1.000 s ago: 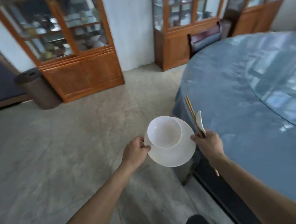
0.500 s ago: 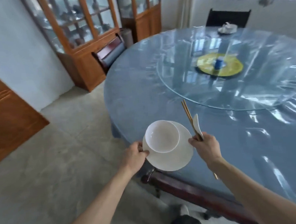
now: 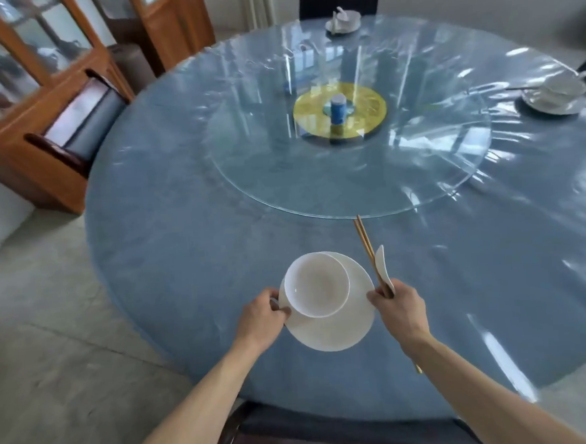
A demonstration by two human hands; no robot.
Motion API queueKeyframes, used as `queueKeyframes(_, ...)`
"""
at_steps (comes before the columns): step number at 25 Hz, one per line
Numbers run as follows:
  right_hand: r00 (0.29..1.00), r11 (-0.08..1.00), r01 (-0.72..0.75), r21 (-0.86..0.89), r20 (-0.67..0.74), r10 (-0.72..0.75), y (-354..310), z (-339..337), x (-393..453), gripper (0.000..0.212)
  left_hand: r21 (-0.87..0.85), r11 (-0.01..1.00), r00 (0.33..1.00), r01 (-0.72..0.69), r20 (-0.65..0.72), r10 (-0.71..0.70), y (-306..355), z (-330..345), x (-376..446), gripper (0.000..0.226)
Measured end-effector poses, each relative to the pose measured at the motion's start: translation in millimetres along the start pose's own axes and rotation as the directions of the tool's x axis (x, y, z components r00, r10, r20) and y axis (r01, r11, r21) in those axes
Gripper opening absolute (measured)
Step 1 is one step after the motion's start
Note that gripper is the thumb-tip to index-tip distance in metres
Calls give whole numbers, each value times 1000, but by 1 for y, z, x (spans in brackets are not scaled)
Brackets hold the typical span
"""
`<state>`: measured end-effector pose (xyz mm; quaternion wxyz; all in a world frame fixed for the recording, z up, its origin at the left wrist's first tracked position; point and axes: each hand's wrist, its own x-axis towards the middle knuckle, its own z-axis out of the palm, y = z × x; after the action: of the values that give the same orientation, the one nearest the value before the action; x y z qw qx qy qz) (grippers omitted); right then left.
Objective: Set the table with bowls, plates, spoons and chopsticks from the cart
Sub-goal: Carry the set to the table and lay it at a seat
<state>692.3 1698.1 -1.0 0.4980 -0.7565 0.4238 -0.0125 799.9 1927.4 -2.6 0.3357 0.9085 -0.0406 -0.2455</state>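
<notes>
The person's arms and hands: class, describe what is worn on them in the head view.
Both forearms are bare up to the frame edge, with no sleeves showing. The left hand and right hand wear no gloves; no watch, bracelet or ring is visible.

I have a single head view, worn high, facing forward and down across the round table (image 3: pixel 183 249); my fingers (image 3: pixel 280 313) sit close below it; the table's far rim lies well beyond them.

The right hand (image 3: pixel 398 306) hid the handle of the spoon (image 3: pixel 383 267) and the middle of the chopsticks (image 3: pixel 366 243). The plate's (image 3: pixel 336 332) left rim lay under the left hand (image 3: pixel 261 318). The far place settings (image 3: pixel 343 21) were too small and blurred to tell apart.
</notes>
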Motion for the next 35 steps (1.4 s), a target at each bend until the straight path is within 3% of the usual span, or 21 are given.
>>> queueKeyframes(11, 966, 969, -243, -47, -105, 237, 52, 28, 22, 20, 239, 969, 977, -60, 215, 7, -18, 46, 59, 14)
queueKeyframes(29, 961, 950, -240, -199, -185, 205, 56, 45, 17, 25, 329, 941, 986, -81, 166, 27, -25, 52, 68, 25)
queueKeyframes(35, 949, 961, -253, -111, -220, 225, 37, 17, -10, 32, 263, 960, 992, -98, 108, 71, -30, 37, 48, 23)
